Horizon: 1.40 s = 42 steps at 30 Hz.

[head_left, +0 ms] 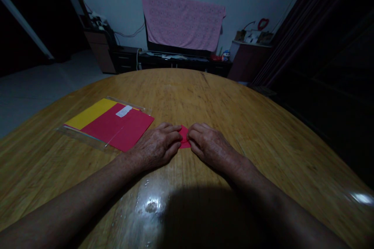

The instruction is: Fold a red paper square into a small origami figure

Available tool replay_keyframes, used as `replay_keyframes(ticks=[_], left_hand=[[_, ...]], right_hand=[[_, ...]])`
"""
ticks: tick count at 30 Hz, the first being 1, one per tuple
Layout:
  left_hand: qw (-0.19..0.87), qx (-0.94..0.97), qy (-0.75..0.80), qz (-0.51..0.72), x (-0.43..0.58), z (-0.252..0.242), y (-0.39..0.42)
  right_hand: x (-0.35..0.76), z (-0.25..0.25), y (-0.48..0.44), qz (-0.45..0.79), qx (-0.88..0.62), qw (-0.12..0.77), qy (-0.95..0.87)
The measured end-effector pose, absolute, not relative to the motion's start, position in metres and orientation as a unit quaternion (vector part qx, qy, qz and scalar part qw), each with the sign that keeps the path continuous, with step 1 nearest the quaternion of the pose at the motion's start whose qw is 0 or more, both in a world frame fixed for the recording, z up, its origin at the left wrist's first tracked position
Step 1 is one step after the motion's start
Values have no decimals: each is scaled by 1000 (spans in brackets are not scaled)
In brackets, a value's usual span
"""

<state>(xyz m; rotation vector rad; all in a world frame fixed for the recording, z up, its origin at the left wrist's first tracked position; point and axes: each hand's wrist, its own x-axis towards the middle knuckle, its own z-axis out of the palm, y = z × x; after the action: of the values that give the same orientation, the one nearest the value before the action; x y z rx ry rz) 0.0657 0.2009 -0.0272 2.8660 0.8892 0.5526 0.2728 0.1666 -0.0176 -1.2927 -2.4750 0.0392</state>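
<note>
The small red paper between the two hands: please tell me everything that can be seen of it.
The small red paper looks thin and matte, and may be folded, but this is hard to tell. It lies on the wooden table, between the left hand and the right hand. The fingers of both hands touch its sides and hide much of it. Only a pointed upper part and a small lower part show.

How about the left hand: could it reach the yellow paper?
Probably yes. The left hand sits near the red paper, and the yellow paper lies just beyond it on the table. Nothing stands between them, though a clear plastic bag seems to cover it.
</note>
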Motion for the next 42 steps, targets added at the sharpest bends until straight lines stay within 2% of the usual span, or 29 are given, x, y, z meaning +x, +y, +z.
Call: replay_keyframes(ticks=[11,42], left_hand=[[49,938,294,175,68,-24,201],[12,942,302,148,73,-23,197]], right_hand=[[272,-18,166,-5,-464,155,-872],[272,-18,166,3,-461,171,-871]])
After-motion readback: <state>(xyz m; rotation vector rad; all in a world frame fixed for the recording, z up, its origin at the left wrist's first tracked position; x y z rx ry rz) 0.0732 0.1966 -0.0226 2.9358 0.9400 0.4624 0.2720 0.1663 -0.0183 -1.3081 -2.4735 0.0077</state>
